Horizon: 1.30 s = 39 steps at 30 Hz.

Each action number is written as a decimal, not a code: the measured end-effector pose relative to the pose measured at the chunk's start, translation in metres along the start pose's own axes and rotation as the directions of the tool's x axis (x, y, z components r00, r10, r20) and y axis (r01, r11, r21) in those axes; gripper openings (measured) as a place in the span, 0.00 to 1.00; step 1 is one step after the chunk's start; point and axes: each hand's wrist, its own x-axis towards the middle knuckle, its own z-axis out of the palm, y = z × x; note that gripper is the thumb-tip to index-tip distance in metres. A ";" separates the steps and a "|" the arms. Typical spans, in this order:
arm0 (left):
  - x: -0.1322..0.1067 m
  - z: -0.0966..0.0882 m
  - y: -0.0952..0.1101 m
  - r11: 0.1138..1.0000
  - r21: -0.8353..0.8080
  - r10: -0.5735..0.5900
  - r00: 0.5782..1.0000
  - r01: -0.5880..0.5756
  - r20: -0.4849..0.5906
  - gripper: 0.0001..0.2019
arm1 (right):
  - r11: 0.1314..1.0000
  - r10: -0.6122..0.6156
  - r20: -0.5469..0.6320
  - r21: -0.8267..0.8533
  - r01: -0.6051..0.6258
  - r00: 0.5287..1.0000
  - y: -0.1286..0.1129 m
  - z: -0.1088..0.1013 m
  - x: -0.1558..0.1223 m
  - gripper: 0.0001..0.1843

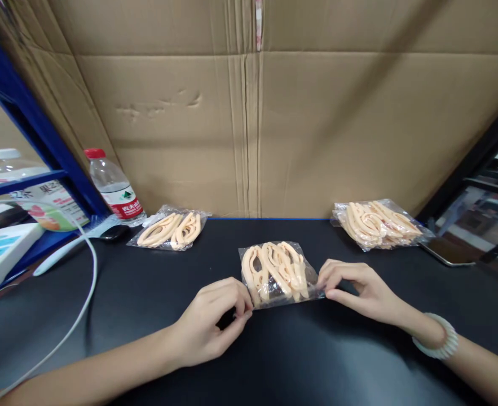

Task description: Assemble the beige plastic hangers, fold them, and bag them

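Note:
A clear plastic bag of peach-coloured hair clips [277,273] lies on the black table [155,316] in the middle. My left hand [215,324] pinches its near left corner, fingers closed. My right hand [354,285] pinches the bag's right edge, also closed; a pale beaded bracelet sits on that wrist. Both forearms rest low over the table.
Another bag of clips [170,229] lies at the back left, a fuller bag [378,224] at the back right. A water bottle [113,189] with a red cap stands by the cardboard wall [249,124]. A white cable [86,293] crosses the left. A phone [447,252] lies far right.

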 end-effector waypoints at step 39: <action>0.001 -0.002 -0.014 0.909 0.378 -0.252 0.953 0.174 0.169 0.13 | 0.956 0.212 0.078 -0.222 -0.190 0.974 0.006 0.019 -0.001 0.18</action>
